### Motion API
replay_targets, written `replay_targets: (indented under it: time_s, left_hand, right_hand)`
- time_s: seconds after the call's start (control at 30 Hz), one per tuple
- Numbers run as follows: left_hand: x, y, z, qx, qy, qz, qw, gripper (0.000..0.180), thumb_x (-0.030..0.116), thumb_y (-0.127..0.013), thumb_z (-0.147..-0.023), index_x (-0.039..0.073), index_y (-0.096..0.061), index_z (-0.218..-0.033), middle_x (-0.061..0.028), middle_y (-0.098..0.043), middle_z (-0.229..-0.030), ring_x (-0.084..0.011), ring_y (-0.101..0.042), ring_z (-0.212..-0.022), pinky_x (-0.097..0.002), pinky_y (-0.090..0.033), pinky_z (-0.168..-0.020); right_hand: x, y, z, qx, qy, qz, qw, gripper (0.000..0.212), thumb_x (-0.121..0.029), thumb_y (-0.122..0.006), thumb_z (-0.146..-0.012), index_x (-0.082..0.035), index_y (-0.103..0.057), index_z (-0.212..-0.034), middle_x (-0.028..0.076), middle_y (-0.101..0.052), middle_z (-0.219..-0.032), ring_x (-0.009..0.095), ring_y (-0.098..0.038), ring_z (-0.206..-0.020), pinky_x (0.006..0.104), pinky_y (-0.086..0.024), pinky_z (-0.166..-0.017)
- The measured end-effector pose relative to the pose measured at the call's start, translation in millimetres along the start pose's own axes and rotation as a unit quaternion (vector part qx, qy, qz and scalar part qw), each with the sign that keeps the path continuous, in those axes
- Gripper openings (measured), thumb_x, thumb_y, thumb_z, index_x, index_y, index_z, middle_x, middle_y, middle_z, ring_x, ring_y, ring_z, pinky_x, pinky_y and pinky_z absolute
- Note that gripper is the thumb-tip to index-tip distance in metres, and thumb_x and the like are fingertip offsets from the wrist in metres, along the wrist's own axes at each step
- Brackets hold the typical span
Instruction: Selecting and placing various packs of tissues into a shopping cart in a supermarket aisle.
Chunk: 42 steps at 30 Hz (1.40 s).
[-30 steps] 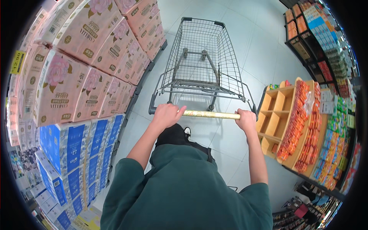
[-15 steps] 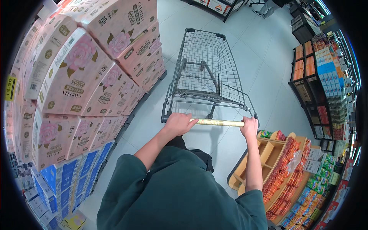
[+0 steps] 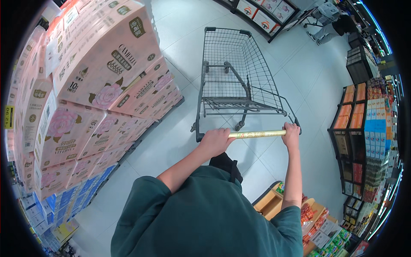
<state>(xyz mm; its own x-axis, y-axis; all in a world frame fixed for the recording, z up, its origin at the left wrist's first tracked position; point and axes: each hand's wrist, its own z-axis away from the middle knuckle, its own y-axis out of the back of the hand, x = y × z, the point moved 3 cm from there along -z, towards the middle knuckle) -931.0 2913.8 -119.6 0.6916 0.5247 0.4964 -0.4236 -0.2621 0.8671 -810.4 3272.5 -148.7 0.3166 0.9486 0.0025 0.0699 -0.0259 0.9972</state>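
Observation:
A grey wire shopping cart (image 3: 233, 70) stands in front of me on the tiled floor, and its basket holds nothing that I can see. My left hand (image 3: 215, 141) is wrapped round the left part of the pale yellow handlebar (image 3: 257, 134). At the bar's right end my right hand (image 3: 291, 135) is closed on it too. Both arms reach forward, the right one straighter than the left. A dark fold of cloth (image 3: 226, 165) shows below the handlebar, by my left forearm.
Close on the left rises a stack of pink floral cartons (image 3: 115, 60) on a dark pallet, with blue packs below. A wooden snack display (image 3: 270, 203) stands at lower right. Dark shelving (image 3: 347, 124) lines the right side. Ahead are a black rack (image 3: 274, 17) and a person (image 3: 332, 31) beside another cart.
The cart and I have moved forward, turning slightly. The wooden snack display has dropped back behind my right arm, and the far rack and person have come nearer. Both hands keep their hold.

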Motion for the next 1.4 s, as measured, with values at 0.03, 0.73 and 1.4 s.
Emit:
replay_targets:
  time_s: [0.03, 0.73, 1.4]
  left_hand:
    - [0.2, 0.9, -19.8, 0.005, 0.012, 0.012, 1.000, 0.037, 0.041, -0.057, -0.099, 0.004, -0.057, -0.095, -0.0137, -0.065, -0.079, -0.0323, -0.067, -0.067, -0.0444, -0.053, -0.056]
    - [-117.4, 78.1, -364.5, 0.109, 0.169, 0.035, 0.979, 0.031, 0.033, -0.058, -0.099, 0.002, -0.055, -0.097, -0.0136, -0.063, -0.079, -0.0317, -0.066, -0.065, -0.0415, -0.053, -0.057]
    - [-384.0, 236.4, -566.0, 0.226, 0.312, 0.037, 0.922, 0.037, 0.041, -0.054, -0.099, 0.006, -0.060, -0.089, -0.0122, -0.066, -0.075, -0.0348, -0.067, -0.071, -0.0473, -0.052, -0.065]
  right_hand:
    - [11.9, -2.6, -26.2, -0.013, 0.014, 0.001, 1.000, 0.007, -0.009, -0.065, -0.084, -0.007, -0.059, -0.081, 0.010, -0.064, -0.080, 0.031, -0.058, -0.086, 0.0446, -0.041, -0.081]
    - [58.6, -51.5, -551.8, 0.003, 0.226, -0.029, 0.974, 0.011, -0.007, -0.065, -0.084, -0.006, -0.055, -0.079, 0.010, -0.060, -0.077, 0.032, -0.057, -0.083, 0.0459, -0.042, -0.078]
    - [-118.8, -88.0, -958.0, 0.031, 0.356, -0.046, 0.933, 0.009, -0.006, -0.064, -0.077, -0.010, -0.056, -0.077, 0.008, -0.061, -0.074, 0.030, -0.060, -0.077, 0.0422, -0.041, -0.074]
